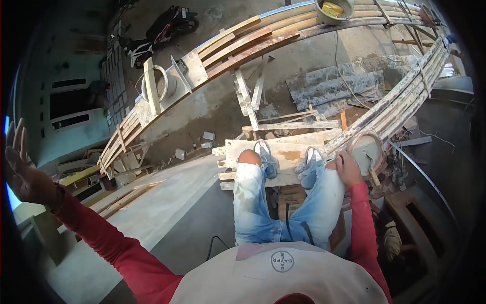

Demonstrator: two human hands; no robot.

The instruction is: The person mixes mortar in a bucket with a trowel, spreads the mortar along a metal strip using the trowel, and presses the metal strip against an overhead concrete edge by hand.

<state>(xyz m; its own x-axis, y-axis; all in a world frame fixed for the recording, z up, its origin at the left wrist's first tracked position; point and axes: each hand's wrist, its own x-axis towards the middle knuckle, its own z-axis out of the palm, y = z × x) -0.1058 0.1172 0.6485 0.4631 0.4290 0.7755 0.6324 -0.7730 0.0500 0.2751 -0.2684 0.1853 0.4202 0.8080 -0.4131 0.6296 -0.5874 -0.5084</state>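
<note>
My left hand (29, 175) is raised at the far left, its fingers spread and nothing in it. Against my right knee rests my right hand (348, 169), fingers slightly bent, with nothing visible in it. Just right of it stands a bucket (378, 136) with grey wet mortar inside. A wooden tool handle (374, 176) sticks out over the bucket's near rim; the tool's other end is in the mortar. My shoes (310, 161) stand on a platform of wooden planks (288, 152), and my jeans (321, 200) are torn at the knee.
Bamboo scaffold poles (405, 106) run along the right and across the far side. Another bucket (163, 86) stands there beside a wooden board (151, 86); a basin (334, 12) with something yellow sits farther right. A motorbike (162, 33) is parked below. Corrugated sheets (334, 83) lie on the ground.
</note>
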